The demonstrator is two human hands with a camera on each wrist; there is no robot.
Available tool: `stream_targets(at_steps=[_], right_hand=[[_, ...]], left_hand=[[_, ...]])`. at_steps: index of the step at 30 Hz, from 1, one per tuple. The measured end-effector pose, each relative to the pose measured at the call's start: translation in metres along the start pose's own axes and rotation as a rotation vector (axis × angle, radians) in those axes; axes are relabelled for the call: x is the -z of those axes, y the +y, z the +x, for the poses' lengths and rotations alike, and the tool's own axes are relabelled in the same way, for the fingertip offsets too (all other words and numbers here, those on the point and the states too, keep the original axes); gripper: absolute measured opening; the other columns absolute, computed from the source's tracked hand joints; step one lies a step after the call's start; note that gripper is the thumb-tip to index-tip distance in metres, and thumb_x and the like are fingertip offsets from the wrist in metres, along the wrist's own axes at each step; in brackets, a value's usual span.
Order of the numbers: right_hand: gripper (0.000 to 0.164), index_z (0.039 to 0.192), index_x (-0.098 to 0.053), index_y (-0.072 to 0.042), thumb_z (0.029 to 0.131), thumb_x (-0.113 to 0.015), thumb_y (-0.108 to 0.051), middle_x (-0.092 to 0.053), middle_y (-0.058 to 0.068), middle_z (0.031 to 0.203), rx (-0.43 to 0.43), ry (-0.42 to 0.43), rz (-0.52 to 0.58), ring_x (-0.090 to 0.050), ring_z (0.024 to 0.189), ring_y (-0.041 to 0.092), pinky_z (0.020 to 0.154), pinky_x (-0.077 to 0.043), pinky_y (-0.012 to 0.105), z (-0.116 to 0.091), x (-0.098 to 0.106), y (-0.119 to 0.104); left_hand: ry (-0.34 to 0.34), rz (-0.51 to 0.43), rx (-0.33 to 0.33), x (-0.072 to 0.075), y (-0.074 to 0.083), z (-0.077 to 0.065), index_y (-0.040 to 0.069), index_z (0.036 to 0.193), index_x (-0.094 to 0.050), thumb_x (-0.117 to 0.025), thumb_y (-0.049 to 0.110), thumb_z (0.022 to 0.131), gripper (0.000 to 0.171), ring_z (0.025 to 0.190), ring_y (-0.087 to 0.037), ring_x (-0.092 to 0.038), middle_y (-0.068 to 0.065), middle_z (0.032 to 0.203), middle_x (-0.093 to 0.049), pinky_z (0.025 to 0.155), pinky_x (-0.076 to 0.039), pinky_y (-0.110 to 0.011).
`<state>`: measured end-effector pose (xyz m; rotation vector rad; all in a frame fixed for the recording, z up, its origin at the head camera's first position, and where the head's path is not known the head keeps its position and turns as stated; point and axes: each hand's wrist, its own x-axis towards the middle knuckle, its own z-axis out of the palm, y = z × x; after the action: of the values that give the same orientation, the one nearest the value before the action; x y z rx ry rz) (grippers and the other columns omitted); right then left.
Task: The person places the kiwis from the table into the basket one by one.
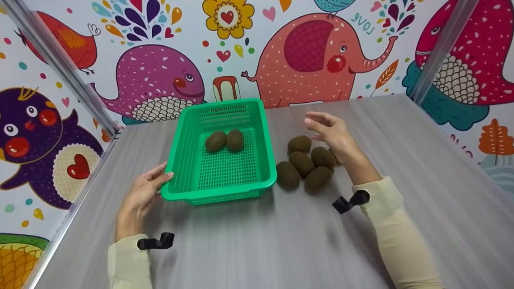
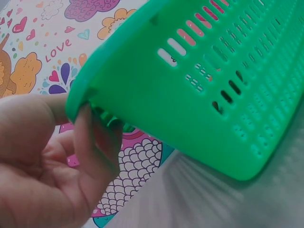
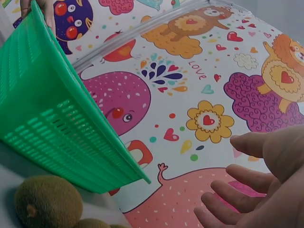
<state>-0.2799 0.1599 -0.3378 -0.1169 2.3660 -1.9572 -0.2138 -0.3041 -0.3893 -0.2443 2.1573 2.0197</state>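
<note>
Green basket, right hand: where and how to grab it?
I'd pinch the right rim of the green basket, far half, coming from the right, thumb on top. The rim forms a lip that fingers could curl under; it lies opposite the left hand, which grips the left side, and kiwis lie beside its near half.

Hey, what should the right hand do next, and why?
Probably lower the right hand onto a loose kiwi: that hand is empty, other kiwis lie beside the basket, two kiwis sit inside, and the left hand grips the basket's rim.
</note>
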Motion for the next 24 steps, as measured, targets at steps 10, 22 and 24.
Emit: stream_targets(at_steps=[10,22,24], right_hand=[[0.053,0.144,-0.054,-0.014,0.097,-0.066,-0.036,-0.053,0.011,0.146,-0.059,0.069,-0.007,-0.054,0.132,0.023,0.109,-0.049,0.038,0.003,0.021,0.014],[0.059,0.148,-0.05,-0.017,0.096,-0.066,-0.041,-0.045,0.008,0.152,-0.147,0.035,0.023,-0.049,0.135,0.022,0.113,-0.045,0.036,0.008,0.055,0.025],[0.06,0.148,-0.049,-0.017,0.096,-0.066,-0.041,-0.047,0.005,0.15,-0.159,0.038,0.034,-0.05,0.135,0.021,0.114,-0.045,0.036,0.011,0.06,0.03]], left_hand=[[0.002,0.031,0.008,0.001,0.0,-0.001,0.014,0.16,-0.024,-0.062,0.025,0.101,0.071,0.091,-0.002,-0.069,0.014,0.115,-0.061,0.075,-0.06,-0.022],[-0.01,-0.011,0.008,0.001,0.001,-0.001,0.011,0.16,-0.025,-0.063,0.023,0.1,0.071,0.089,-0.003,-0.071,0.014,0.109,-0.067,0.075,-0.06,-0.022],[-0.011,-0.007,0.007,0.001,0.0,-0.001,0.011,0.16,-0.026,-0.063,0.023,0.101,0.071,0.089,-0.003,-0.071,0.014,0.109,-0.067,0.075,-0.06,-0.022]])
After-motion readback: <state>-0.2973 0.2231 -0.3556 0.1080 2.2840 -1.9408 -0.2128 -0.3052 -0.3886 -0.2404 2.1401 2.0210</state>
